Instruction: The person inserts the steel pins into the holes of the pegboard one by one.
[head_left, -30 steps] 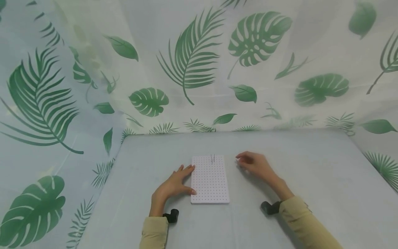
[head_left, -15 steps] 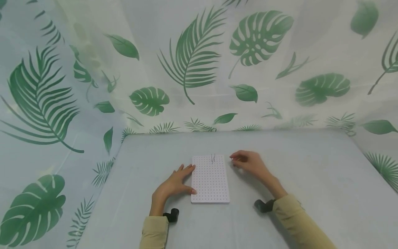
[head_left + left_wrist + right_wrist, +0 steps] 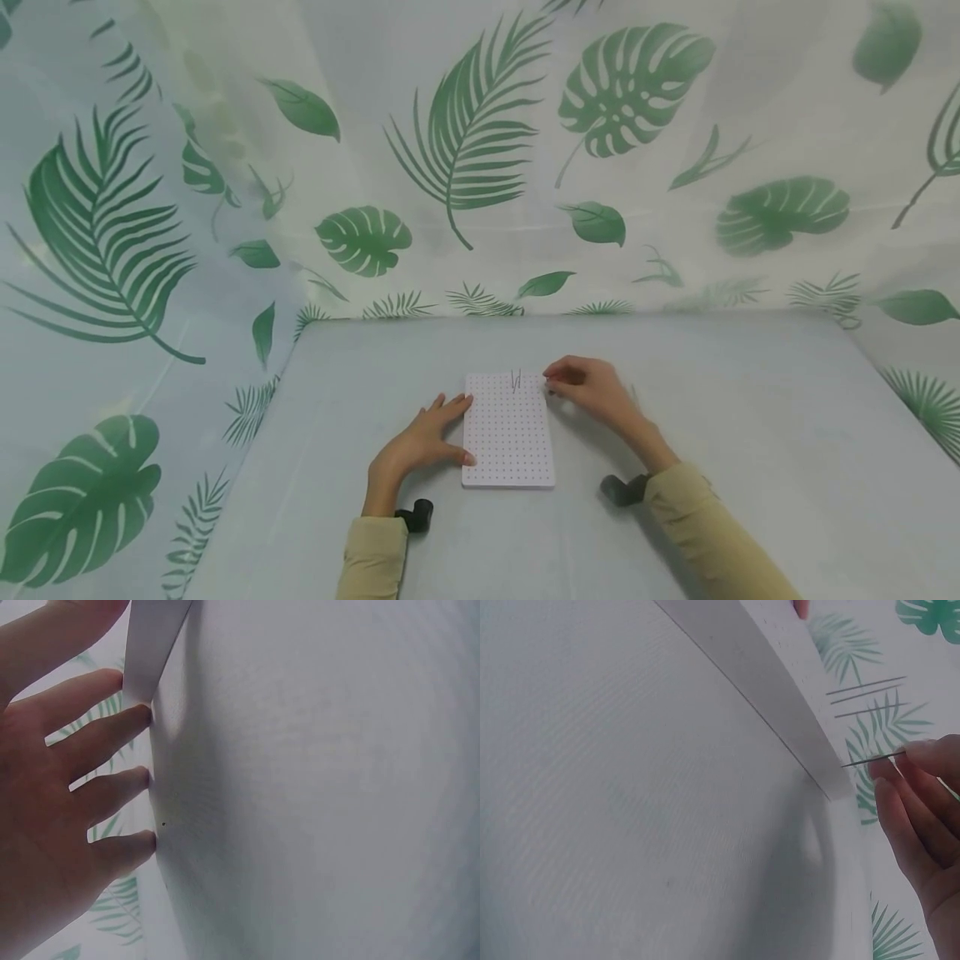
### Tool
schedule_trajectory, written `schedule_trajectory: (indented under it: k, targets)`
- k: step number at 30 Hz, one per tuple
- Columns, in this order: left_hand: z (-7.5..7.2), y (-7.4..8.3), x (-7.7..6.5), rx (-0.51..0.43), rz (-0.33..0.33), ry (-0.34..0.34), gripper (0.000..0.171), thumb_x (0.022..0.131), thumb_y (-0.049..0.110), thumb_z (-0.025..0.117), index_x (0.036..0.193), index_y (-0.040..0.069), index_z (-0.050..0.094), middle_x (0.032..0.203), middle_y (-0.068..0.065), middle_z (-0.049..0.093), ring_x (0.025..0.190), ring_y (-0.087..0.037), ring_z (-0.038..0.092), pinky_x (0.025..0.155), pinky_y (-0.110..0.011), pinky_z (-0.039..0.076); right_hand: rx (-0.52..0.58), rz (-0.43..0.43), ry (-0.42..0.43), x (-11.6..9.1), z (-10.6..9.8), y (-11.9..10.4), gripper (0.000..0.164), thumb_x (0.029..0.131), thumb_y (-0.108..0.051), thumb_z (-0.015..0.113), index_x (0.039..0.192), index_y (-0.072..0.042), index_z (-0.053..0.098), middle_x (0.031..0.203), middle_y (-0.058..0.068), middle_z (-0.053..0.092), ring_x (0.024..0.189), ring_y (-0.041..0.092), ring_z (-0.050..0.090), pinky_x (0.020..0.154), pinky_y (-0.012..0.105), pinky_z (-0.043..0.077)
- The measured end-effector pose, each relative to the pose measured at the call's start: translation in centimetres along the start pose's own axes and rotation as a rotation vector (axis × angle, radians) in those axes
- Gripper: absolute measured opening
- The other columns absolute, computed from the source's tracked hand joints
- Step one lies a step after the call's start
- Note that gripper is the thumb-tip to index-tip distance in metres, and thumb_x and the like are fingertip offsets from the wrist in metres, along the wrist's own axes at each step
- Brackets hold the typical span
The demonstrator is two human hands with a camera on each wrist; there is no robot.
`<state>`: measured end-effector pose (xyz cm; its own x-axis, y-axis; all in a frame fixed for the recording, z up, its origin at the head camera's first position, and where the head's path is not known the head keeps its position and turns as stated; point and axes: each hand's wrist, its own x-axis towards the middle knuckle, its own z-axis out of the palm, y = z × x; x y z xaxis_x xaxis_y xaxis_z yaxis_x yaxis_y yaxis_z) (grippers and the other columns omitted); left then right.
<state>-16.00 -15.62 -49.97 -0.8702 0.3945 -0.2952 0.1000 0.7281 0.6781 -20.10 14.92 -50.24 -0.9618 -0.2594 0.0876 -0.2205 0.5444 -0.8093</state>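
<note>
A white board [image 3: 508,433] dotted with a grid of small holes lies flat in the middle of the head view. Several thin dark pins [image 3: 516,381] stand upright near its far edge; the right wrist view shows three of these pins [image 3: 868,687]. My left hand [image 3: 417,439] has its fingers spread, thumb and index fingertip on the board's left edge. In the left wrist view, the other fingertips [image 3: 141,778] of that hand reach down at the tabletop. My right hand [image 3: 592,387] pinches another thin pin [image 3: 871,760] between thumb and fingers, its tip right at the board's far right corner.
The board rests on a pale grey tabletop [image 3: 750,417]. Behind and beside it hangs a white curtain [image 3: 517,250] with green leaf prints. A black wrist camera [image 3: 624,490] is on the right wrist, and another black camera [image 3: 417,516] is on the left.
My right hand has moved left, carrying the pin from beside the board to its far right corner. The left hand keeps its place on the board, and the standing pins are unchanged.
</note>
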Motion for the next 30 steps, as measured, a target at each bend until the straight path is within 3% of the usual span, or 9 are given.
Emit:
schedule_trajectory:
  k: [14,24,30]
  targets:
    - [-0.1,0.0,-0.2,0.004,0.013,0.0,0.098,0.076,0.023,0.09,0.159,0.009,0.04,0.167,-0.011,0.034,0.159,-0.038,0.014,0.129,-0.06,0.008,0.081,0.011,0.033,0.9,1.3,-1.0,0.014,0.088,-0.001,0.077,0.101,-0.001,0.074,0.094,0.012,0.078,0.086,0.022,0.076,0.075,0.019,0.059]
    - [0.1,-0.2,0.1,0.0,0.022,-0.007,0.098,0.077,0.026,0.09,0.159,0.01,0.039,0.167,-0.01,0.033,0.159,-0.038,0.014,0.129,-0.06,0.008,0.123,-0.054,0.078,1.2,2.3,-1.0,0.012,0.086,0.002,0.078,0.097,0.001,0.074,0.092,0.015,0.078,0.083,0.024,0.077,0.074,0.019,0.06]
    - [0.2,-0.2,0.2,0.003,0.032,-0.006,0.098,0.077,0.026,0.09,0.159,0.01,0.039,0.167,-0.011,0.033,0.159,-0.039,0.014,0.129,-0.061,0.008,0.141,-0.033,0.085,1.2,2.5,-1.2,0.012,0.086,0.0,0.079,0.097,0.0,0.074,0.094,0.014,0.078,0.085,0.024,0.077,0.074,0.015,0.058]
